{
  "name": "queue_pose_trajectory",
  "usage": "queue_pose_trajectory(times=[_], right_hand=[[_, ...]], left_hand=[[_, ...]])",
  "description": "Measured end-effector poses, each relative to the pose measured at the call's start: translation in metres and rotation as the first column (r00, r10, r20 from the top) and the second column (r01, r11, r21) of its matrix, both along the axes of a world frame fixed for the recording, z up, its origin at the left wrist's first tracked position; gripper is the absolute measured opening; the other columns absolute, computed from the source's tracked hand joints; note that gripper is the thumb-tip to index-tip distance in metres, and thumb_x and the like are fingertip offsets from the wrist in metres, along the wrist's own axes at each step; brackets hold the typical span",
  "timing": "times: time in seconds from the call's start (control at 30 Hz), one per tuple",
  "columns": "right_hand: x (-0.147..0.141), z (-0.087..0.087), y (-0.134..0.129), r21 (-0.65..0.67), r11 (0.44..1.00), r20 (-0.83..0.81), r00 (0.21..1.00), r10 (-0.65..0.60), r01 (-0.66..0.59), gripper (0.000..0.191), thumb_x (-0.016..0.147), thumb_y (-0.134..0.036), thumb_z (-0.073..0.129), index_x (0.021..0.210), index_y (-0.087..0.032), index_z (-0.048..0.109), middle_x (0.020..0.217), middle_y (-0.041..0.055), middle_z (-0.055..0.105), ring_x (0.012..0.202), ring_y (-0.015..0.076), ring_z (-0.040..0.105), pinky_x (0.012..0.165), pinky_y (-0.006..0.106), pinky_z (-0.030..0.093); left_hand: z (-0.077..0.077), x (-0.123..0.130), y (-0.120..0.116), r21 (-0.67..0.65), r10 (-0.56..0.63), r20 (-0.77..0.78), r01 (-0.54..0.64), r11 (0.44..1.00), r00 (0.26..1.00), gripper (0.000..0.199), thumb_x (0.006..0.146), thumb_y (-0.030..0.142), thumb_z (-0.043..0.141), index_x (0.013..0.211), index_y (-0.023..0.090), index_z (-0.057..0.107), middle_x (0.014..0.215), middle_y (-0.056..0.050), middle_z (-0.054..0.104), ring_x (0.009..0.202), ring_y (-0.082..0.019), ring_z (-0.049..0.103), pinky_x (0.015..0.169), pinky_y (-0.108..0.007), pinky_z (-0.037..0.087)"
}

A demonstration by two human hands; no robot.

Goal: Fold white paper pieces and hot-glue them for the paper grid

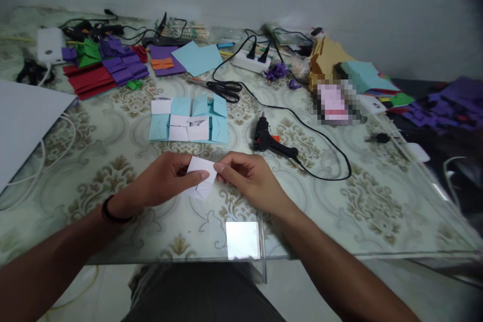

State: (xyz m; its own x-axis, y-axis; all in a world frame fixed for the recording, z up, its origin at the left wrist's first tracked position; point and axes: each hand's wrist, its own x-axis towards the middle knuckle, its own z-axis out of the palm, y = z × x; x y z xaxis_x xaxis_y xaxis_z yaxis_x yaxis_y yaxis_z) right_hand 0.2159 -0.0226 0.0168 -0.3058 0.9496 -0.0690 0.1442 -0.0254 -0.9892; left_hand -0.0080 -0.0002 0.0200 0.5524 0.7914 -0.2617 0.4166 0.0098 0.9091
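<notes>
A small folded piece of white paper (pixel 196 165) is held above the table near its front edge. My left hand (pixel 166 177) grips it from the left, the thumb lying across its face. At its right edge, my right hand (pixel 247 177) pinches the paper between thumb and fingers. Just beyond both hands lies a group of folded light-blue paper pieces (pixel 160 127) with white folded pieces (pixel 181 134) among them. To the right of that group rests a black hot glue gun (pixel 272 142) on its side, nozzle pointing away from me.
Black-handled scissors (pixel 226 91) lie behind the folded pieces. A white power strip (pixel 251 62) stands further back, its black cord looping rightward. Red folded paper (pixel 90 82) and purple folded paper (pixel 126 68) sit back left. A large white sheet (pixel 30 121) covers the left edge.
</notes>
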Motion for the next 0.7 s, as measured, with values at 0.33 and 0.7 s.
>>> queue_pose_trajectory(times=[0.33, 0.7], right_hand=[[-0.0024, -0.0016, -0.0014, -0.024, 0.999, -0.008, 1.000, 0.027, -0.028, 0.037, 0.090, -0.051, 0.074, 0.075, -0.019, 0.064, 0.068, -0.0026, 0.056, 0.062, 0.0114, 0.047, 0.058, 0.026, 0.038], [-0.0004, 0.0004, -0.0004, 0.015, 0.997, 0.094, 0.992, 0.080, -0.082, 0.044, 0.090, -0.054, 0.073, 0.069, -0.020, 0.055, 0.064, -0.0036, 0.050, 0.061, 0.0118, 0.042, 0.057, 0.026, 0.034]], left_hand=[[0.0016, 0.0006, 0.0002, 0.030, -0.021, 0.016, 0.021, 0.999, 1.000, 0.029, 0.093, 0.041, 0.064, 0.081, 0.016, 0.073, 0.062, 0.001, 0.061, 0.057, -0.013, 0.053, 0.048, -0.022, 0.036], [-0.0022, -0.0003, 0.0009, 0.082, 0.011, 0.029, -0.013, 0.997, 1.000, 0.028, 0.092, 0.041, 0.066, 0.078, 0.016, 0.070, 0.061, 0.002, 0.059, 0.056, -0.013, 0.052, 0.049, -0.022, 0.036]])
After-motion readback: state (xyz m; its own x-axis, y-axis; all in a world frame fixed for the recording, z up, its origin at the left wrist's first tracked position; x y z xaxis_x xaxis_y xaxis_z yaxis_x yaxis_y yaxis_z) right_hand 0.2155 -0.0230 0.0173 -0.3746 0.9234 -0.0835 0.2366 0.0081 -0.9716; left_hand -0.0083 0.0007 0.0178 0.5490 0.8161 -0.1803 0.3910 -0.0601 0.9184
